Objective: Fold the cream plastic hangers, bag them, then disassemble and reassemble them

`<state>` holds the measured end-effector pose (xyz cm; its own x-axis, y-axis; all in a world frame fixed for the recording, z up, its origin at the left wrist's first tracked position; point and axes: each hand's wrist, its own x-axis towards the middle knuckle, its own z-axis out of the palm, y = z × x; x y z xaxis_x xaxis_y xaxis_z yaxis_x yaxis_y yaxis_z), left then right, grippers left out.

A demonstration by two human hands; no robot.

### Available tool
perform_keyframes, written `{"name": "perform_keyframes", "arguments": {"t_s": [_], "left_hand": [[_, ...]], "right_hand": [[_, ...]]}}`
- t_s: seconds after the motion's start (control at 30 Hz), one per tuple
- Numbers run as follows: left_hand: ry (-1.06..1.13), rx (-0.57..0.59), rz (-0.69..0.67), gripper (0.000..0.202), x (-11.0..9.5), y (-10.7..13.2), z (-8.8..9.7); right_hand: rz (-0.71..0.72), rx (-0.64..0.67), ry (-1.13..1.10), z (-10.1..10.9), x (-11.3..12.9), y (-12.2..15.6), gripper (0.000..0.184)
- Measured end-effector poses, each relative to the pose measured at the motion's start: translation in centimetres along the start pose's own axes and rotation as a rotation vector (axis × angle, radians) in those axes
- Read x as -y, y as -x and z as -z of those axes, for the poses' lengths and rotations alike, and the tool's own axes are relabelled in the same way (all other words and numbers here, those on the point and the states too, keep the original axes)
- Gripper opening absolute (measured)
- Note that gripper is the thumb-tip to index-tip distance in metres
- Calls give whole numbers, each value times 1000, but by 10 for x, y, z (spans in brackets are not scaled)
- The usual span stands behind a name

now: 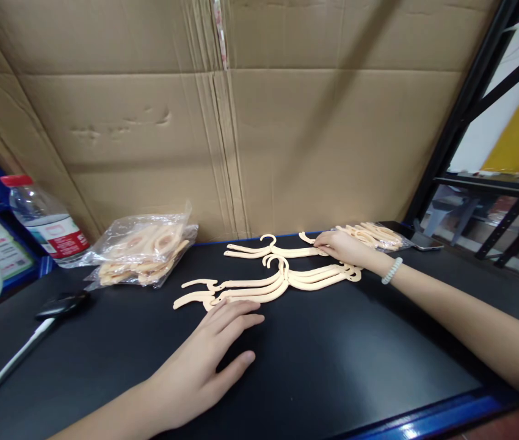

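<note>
Several cream plastic hangers lie on the black tabletop (333,354). A stacked bunch of hangers (268,285) sits mid-table, and a single hanger (271,249) lies just behind it. My left hand (209,357) rests flat on the table, fingers spread and open, its fingertips touching the near left end of the stack. My right hand (342,247), with a white bead bracelet on the wrist, reaches to the far right and its fingers close on the right end of the single hanger.
A clear bag of hangers (143,250) lies at the back left, beside a water bottle (44,223). Another bag of hangers (378,235) and a phone (424,242) are at the back right. A black mouse (62,304) with white cable sits left. Cardboard (241,122) backs the table.
</note>
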<state>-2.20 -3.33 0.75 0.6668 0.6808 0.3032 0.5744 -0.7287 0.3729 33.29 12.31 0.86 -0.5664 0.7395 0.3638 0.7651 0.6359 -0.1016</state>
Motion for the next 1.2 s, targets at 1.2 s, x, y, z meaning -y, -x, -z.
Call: {"name": "perform_keyframes", "arguments": {"t_s": [1.2], "left_hand": [[240, -77, 61, 31, -6, -3, 6]], "right_hand": [[-394, -660, -650, 17, 52, 5, 17]]}}
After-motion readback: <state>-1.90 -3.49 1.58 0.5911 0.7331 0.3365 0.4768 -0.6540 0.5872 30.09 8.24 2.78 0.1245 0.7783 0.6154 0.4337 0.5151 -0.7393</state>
